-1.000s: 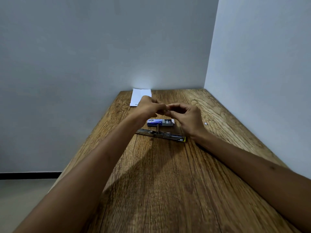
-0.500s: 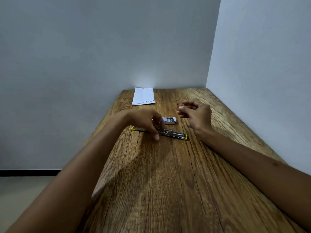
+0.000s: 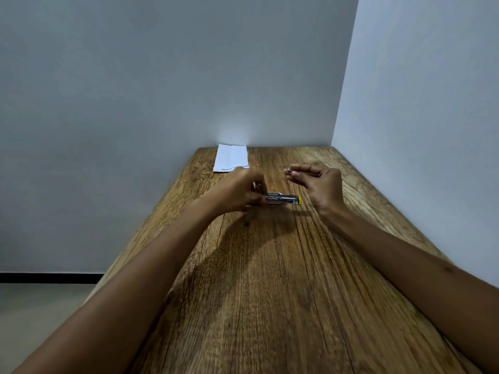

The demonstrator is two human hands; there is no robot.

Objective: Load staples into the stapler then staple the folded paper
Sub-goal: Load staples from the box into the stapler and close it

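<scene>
My left hand (image 3: 237, 194) is closed around the rear of the metal stapler (image 3: 285, 198) and holds it a little above the wooden table (image 3: 270, 292), its yellow tip pointing right. My right hand (image 3: 317, 184) hovers just right of the stapler. Its thumb and forefinger are pinched on a small grey piece that looks like a strip of staples (image 3: 289, 171). The folded white paper (image 3: 231, 157) lies flat at the far left of the table against the wall. The staple box is hidden behind the stapler and my left hand.
Grey walls close the table at the back and along the right side. The table's left edge drops to the floor (image 3: 40, 319).
My left hand closed on the stapler and raised it off the table, drawing it to the right. My right hand stayed pinched and shifted slightly.
</scene>
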